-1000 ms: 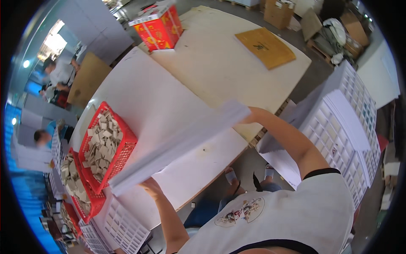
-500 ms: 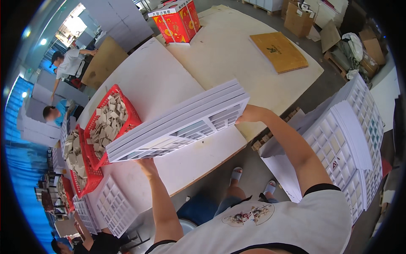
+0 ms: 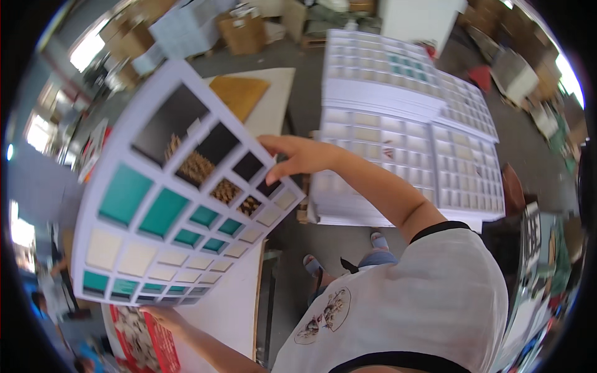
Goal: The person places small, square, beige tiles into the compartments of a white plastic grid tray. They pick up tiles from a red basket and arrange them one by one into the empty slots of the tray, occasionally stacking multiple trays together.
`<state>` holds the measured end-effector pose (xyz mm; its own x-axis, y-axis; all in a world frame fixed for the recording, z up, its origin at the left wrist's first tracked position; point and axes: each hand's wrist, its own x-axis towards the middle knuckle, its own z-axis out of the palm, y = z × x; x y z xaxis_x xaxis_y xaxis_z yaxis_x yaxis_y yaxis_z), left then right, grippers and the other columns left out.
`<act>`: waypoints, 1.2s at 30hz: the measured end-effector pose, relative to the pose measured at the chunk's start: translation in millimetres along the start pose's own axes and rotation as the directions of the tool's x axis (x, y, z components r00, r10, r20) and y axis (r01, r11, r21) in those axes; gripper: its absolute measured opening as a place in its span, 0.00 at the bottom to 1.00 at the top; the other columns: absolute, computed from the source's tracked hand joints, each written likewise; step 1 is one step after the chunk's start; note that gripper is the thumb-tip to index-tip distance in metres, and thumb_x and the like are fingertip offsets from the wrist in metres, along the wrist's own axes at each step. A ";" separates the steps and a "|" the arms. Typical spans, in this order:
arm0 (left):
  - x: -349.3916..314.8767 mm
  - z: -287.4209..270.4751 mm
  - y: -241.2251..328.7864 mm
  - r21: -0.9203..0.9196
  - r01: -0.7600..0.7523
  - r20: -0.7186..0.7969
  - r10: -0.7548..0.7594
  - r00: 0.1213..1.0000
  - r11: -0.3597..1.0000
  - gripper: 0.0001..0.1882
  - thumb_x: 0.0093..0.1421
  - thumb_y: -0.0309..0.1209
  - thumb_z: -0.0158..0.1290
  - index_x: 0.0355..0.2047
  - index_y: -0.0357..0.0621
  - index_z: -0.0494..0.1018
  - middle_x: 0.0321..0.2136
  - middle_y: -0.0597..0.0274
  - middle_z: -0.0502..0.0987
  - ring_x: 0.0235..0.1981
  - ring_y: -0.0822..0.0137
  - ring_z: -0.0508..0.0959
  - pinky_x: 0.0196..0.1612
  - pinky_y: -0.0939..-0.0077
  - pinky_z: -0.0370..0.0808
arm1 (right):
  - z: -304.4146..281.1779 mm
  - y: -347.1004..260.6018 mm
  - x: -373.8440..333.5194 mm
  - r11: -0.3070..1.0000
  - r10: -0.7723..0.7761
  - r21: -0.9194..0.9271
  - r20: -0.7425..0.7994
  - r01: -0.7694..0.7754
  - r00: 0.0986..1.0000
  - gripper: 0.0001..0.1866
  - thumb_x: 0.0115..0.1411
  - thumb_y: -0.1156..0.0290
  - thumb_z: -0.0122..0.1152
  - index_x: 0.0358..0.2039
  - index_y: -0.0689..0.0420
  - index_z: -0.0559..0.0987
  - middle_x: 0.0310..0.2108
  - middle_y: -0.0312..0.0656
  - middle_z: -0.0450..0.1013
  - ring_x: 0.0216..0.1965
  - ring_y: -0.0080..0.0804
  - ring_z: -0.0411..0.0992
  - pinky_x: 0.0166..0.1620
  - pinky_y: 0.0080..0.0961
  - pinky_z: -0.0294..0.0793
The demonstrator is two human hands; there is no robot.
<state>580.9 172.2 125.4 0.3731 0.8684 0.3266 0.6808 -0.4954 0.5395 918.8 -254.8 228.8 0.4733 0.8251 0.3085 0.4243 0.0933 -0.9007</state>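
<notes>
I hold up a large white board (image 3: 168, 205) with rows of square sample tiles in teal, cream, black and brown. My right hand (image 3: 298, 155) grips its right edge, thumb on the face. My left hand (image 3: 163, 316) holds its lower edge from underneath, mostly hidden. The board is tilted, its face toward me, above the white table (image 3: 230, 311).
A stack of similar white sample boards (image 3: 404, 143) lies to my right on a pallet. A brown cardboard sheet (image 3: 239, 93) lies on the far table end. A red crate (image 3: 146, 342) of pieces sits below the board. Cardboard boxes (image 3: 242, 31) stand behind.
The board has swung from lying edge-on over the table to facing me. My view has turned right, toward the stack of boards.
</notes>
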 end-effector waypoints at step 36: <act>-680.0 296.3 725.0 -0.441 0.873 0.867 0.352 0.353 0.208 0.41 0.51 0.21 0.57 0.64 0.39 0.51 0.41 0.58 0.71 0.39 0.68 0.71 0.46 0.74 0.71 | -566.8 59.4 -793.1 0.718 0.660 0.691 -0.713 0.082 0.237 0.28 0.61 0.51 0.57 0.53 0.60 0.73 0.47 0.49 0.75 0.44 0.45 0.76 0.47 0.43 0.77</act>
<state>1007.6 -771.2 64.5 0.9179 0.1506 -0.3670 0.1895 0.6463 0.7392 1006.2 -1219.4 104.0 0.9426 -0.1406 -0.3028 -0.1901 0.5196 -0.8330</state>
